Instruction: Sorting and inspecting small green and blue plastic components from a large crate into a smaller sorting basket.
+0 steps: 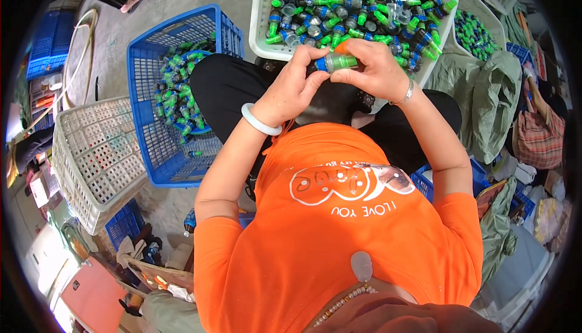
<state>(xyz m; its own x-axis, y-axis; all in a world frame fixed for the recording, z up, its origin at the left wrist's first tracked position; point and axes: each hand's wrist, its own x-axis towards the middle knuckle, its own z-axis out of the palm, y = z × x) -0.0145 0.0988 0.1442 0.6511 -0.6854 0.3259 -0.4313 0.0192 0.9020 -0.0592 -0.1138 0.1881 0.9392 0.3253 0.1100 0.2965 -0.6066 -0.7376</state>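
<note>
In front of my lap I hold a small dark bottle [334, 62] with a blue band, a green nozzle and a clear cap over it. My left hand [293, 88] is closed round its dark, blue-banded end, thumb and fingertips pressed on it. My right hand [381, 71] pinches the green, capped end, and its fingers hide the tip. Just beyond my hands stands a white tray [259, 24] heaped with similar green-nozzled bottles and loose clear caps.
On my left, a blue crate [138, 90] holds more such bottles, beside an empty white crate [100, 151]. A white basket [485, 12] of bottles and a green sack [485, 106] are at the right. Another person in a plaid garment [538, 136] sits far right.
</note>
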